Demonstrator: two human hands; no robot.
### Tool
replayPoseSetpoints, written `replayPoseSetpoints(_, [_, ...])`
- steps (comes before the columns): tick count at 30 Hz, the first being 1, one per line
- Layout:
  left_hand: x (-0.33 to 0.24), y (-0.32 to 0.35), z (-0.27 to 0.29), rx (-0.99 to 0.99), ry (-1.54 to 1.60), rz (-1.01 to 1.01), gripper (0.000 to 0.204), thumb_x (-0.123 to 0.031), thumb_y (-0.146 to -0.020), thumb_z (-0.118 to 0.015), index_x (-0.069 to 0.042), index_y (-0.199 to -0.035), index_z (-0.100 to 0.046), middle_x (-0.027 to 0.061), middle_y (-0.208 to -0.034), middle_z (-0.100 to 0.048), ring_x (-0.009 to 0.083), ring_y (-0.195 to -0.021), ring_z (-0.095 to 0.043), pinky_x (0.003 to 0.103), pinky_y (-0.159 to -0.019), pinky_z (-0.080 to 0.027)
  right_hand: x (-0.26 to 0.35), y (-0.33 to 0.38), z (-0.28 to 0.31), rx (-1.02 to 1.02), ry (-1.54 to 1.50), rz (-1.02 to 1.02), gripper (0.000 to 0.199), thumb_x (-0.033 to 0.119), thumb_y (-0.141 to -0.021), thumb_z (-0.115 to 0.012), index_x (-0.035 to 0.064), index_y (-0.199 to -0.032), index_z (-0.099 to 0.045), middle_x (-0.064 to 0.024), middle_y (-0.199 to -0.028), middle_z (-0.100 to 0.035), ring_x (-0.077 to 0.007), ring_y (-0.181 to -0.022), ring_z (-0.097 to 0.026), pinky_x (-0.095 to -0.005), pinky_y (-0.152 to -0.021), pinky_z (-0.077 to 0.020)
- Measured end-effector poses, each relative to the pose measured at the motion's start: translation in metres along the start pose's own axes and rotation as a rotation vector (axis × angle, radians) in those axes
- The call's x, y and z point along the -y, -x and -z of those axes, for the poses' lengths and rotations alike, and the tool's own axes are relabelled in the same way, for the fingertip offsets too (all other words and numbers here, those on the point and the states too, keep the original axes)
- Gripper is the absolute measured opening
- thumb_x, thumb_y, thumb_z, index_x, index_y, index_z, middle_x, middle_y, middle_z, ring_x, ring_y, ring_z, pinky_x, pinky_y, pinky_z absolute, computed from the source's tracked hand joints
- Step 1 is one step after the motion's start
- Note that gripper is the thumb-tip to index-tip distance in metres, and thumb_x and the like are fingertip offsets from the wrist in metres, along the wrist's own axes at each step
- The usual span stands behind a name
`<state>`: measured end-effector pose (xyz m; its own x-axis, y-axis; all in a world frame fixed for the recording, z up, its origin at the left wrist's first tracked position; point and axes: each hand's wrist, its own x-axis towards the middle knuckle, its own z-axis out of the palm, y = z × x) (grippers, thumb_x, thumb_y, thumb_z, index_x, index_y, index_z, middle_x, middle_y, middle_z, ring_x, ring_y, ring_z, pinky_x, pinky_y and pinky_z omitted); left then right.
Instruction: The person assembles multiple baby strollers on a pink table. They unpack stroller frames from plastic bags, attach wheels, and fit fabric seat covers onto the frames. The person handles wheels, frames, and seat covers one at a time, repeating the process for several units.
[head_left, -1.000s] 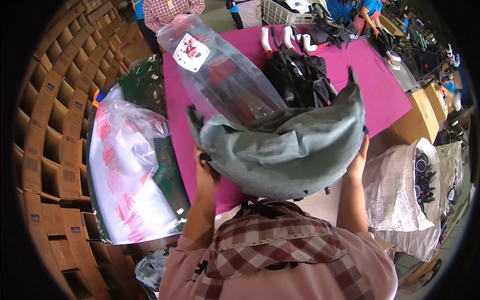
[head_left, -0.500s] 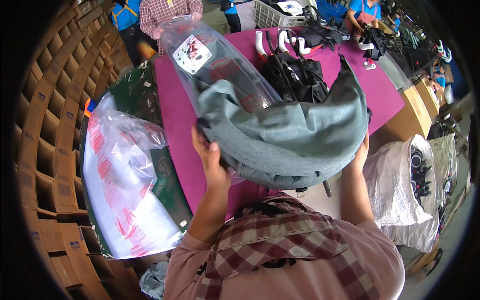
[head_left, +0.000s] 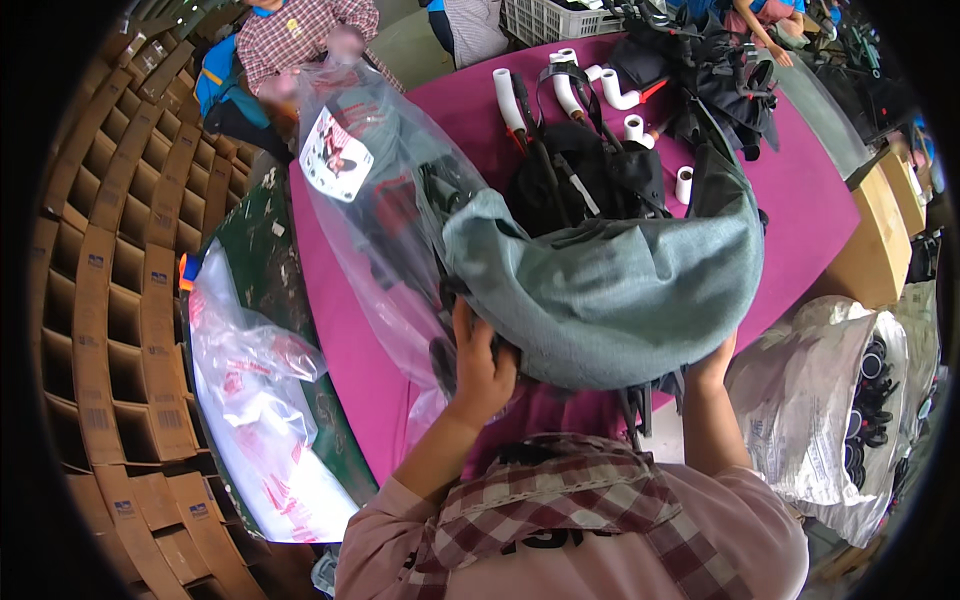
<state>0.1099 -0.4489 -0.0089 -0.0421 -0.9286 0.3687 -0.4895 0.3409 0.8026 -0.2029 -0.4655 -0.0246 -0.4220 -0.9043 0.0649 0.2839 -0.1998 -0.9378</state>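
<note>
While the left hand (head_left: 485, 368) grips the left edge of the grey-green canopy (head_left: 615, 295), fingers slightly parted, the right hand (head_left: 714, 364) touches its other end (fingertips hidden, so I cannot tell its grip). The canopy spans between both hands; a clear plastic bag (head_left: 388, 225) lies beyond the left hand, to its left.

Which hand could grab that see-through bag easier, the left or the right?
Probably the left hand: it's nearer the clear bag. The right hand is at the other end of the grey-green cover and would have to reach across. Both seem busy holding the cover, though.
</note>
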Motion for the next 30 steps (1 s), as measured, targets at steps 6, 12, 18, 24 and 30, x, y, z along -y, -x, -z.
replayPoseSetpoints(6, [0.018, -0.029, -0.039, -0.334, 0.974, 0.51, 0.082, -0.023, -0.093, -0.061, -0.013, -0.155, -0.01, 0.0134, -0.153, -0.026, 0.0303, -0.139, -0.032, 0.046, -0.113, -0.027, -0.007, -0.041, 0.008, 0.047, 0.115, 0.04, 0.057, 0.001, -0.088, -0.055, -0.0006, -0.142, -0.039, -0.0096, -0.137, -0.046, -0.0205, -0.125, -0.045, -0.034, -0.107, -0.0353])
replayPoseSetpoints(12, [0.034, -0.068, -0.019, -0.292, 0.753, 0.692, 0.09, -0.018, -0.086, -0.066, -0.011, -0.155, -0.009, 0.0163, -0.156, -0.02, 0.0302, -0.143, -0.025, 0.041, -0.114, -0.026, -0.044, 0.007, -0.003, 0.164, 0.323, -0.015, 0.067, -0.004, -0.078, -0.056, -0.0023, -0.143, -0.036, -0.0134, -0.143, -0.04, -0.0272, -0.133, -0.037, -0.0357, -0.113, -0.0236])
replayPoseSetpoints(18, [0.094, -0.026, -0.029, -0.226, 0.599, 0.605, 0.094, -0.015, -0.084, -0.068, -0.003, -0.154, -0.006, 0.0205, -0.155, -0.023, 0.0309, -0.143, -0.024, 0.04, -0.116, -0.023, -0.046, 0.011, -0.027, -0.166, 0.019, -0.102, 0.075, -0.004, -0.075, -0.045, 0.005, -0.148, -0.031, -0.0119, -0.143, -0.04, -0.0243, -0.132, -0.038, -0.0335, -0.112, -0.0266])
replayPoseSetpoints(24, [0.064, -0.02, -0.028, -0.285, 0.912, 0.678, 0.081, -0.014, -0.089, -0.063, -0.005, -0.154, -0.016, 0.0195, -0.152, -0.029, 0.029, -0.137, -0.035, 0.037, -0.112, -0.029, 0.028, 0.038, -0.051, 0.027, 0.377, 0.18, 0.084, -0.003, -0.072, -0.04, -0.0013, -0.153, -0.019, -0.0166, -0.157, -0.024, -0.0283, -0.146, -0.021, -0.0369, -0.119, -0.0127])
replayPoseSetpoints(30, [0.031, -0.047, -0.043, -0.236, 0.468, 0.249, 0.058, -0.008, -0.089, -0.059, -0.003, -0.145, -0.04, 0.0224, -0.149, -0.038, 0.0327, -0.138, -0.038, 0.04, -0.112, -0.031, 0.021, 0.009, -0.015, 0.047, 0.372, 0.138, 0.071, 0.005, -0.09, -0.052, 0.0026, -0.153, -0.019, -0.0147, -0.145, -0.042, -0.0249, -0.132, -0.043, -0.037, -0.112, -0.0317])
